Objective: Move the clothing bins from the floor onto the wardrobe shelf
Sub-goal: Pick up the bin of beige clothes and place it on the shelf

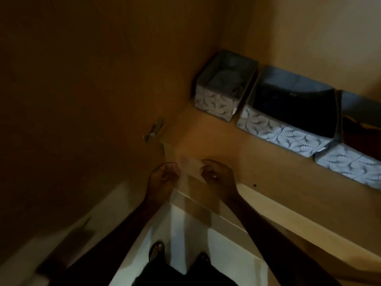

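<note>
Brown wood panelling fills the left of the dim, blurred view, where a wardrobe door [72,89] stands open with a metal hinge [153,131] at its inner edge. Just right of the hinge and lower, the person's left hand [162,176] hovers at the front edge of the wardrobe shelf [237,153], its fingers loosely curled and holding nothing that can be made out. Near it, the right hand [216,174] reaches to the same edge with fingers bent inward, likewise gripping no visible object; blur hides whether either hand touches the wood. Below the two forearms, a foot in a sandal [156,249] stands on the pale floor [185,230]. Farther right, three patterned fabric bins sit side by side along the shelf: a small grey bin [224,87] in the back corner holding grey folded cloth, a wider bin [288,112] beside it, almost touching, with dark contents, and a third bin [354,149] cut off by the right edge of the frame.
</note>
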Demonstrator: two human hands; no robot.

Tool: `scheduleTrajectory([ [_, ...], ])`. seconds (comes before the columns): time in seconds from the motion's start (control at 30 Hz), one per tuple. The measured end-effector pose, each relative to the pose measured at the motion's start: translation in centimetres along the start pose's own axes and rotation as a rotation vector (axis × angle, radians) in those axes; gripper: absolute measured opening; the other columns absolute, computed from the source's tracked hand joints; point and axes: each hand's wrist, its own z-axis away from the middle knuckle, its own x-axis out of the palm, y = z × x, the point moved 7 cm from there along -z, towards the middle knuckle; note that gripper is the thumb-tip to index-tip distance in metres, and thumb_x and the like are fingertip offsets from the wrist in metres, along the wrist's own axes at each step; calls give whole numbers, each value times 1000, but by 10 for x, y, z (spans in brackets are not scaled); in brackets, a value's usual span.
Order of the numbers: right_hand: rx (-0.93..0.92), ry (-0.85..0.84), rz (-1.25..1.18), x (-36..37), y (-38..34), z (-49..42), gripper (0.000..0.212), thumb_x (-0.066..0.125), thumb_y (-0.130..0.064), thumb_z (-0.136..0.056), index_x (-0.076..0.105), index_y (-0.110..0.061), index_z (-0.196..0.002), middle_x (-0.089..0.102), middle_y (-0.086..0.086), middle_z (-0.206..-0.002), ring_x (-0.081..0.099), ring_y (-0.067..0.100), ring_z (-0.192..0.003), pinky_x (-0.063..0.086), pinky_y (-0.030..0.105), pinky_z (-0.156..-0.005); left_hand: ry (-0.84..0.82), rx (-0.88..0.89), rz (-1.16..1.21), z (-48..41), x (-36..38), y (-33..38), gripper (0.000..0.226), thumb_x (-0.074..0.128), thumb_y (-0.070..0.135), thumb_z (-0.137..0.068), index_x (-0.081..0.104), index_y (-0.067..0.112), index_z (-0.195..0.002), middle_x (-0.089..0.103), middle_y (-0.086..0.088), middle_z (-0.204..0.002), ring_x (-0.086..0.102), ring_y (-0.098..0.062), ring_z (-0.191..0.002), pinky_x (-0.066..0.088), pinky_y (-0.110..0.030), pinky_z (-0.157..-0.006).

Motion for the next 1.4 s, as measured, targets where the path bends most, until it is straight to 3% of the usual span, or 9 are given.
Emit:
scheduleTrajectory([
  [0.1, 65, -167, -60, 20, 8, 31, 32, 62, -14, -85, 67, -11, -117, 72, 2, -96, 67, 11, -86, 52, 22, -75, 108, -94, -35, 54, -19, -22, 35, 58, -10, -86, 65, 24, -83, 69, 16, -81, 62, 14, -75, 47, -13, -75],
  [0.23, 46, -406, 30, 44, 21, 80, 35, 65, -26, -86, 67, -19, -119, 72, -6, -101, 66, 3, -94, 54, 22, -83, 260, -199, -68, 139, -37, -62, 17, 64, 11, -90, 68, 17, -105, 69, 10, -101, 64, -4, -97, 46, -13, -76],
  [0.33, 39, -600, 65, 63, 33, 127, 33, 65, -28, -87, 66, -22, -120, 71, -8, -98, 65, 1, -90, 52, 20, -80, 444, -301, 12, 220, -41, -99, 21, 62, 16, -92, 65, 15, -112, 69, 1, -105, 64, -13, -93, 49, -16, -72],
  [0.4, 25, -721, 93, 78, 36, 159, 33, 65, -27, -87, 66, -21, -120, 69, -8, -93, 64, 1, -85, 51, 22, -77, 533, -352, 44, 273, -40, -116, 20, 62, 15, -92, 65, 15, -112, 70, -2, -101, 65, -14, -84, 50, -17, -64],
  [0.63, -85, -1056, 188, 130, 20, 275, 34, 65, -27, -86, 66, -18, -120, 71, -4, -94, 67, 9, -88, 54, 25, -79, 804, -435, 135, 437, -39, -149, 23, 61, 16, -93, 65, 15, -116, 71, -1, -105, 67, -14, -95, 48, -18, -77],
  [0.8, -250, -1332, 280, 179, -5, 404, 32, 65, -24, -85, 67, -18, -116, 71, -6, -81, 67, 9, -82, 46, 21, -75, 1177, -492, 229, 605, -38, -180, 23, 61, 19, -93, 65, 19, -115, 71, 2, -104, 67, -11, -94, 48, -22, -77],
  [1.0, -392, -1553, 322, 206, -21, 555, 33, 66, -25, -85, 67, -19, -117, 73, -2, -83, 69, 11, -83, 54, 27, -82, 1461, -551, 332, 767, -9, -201, 23, 59, 19, -94, 63, 20, -116, 70, 3, -106, 66, -10, -95, 50, -24, -79],
  [1.27, -574, -1904, 385, 186, -13, 801, 32, 68, -21, -85, 68, -15, -116, 71, 2, -82, 68, 17, -77, 52, 17, -69, 1796, -668, 432, 979, 71, -231, 25, 58, 22, -94, 62, 20, -119, 68, 2, -107, 65, -12, -100, 51, -22, -81],
  [1.4, -727, -2100, 446, 180, -10, 907, 32, 66, -23, -87, 66, -17, -119, 71, 3, -86, 69, 18, -82, 56, 28, -77, 2003, -734, 556, 1057, 112, -247, 23, 59, 20, -94, 65, 18, -116, 69, 0, -103, 67, -15, -95, 54, -27, -80],
])
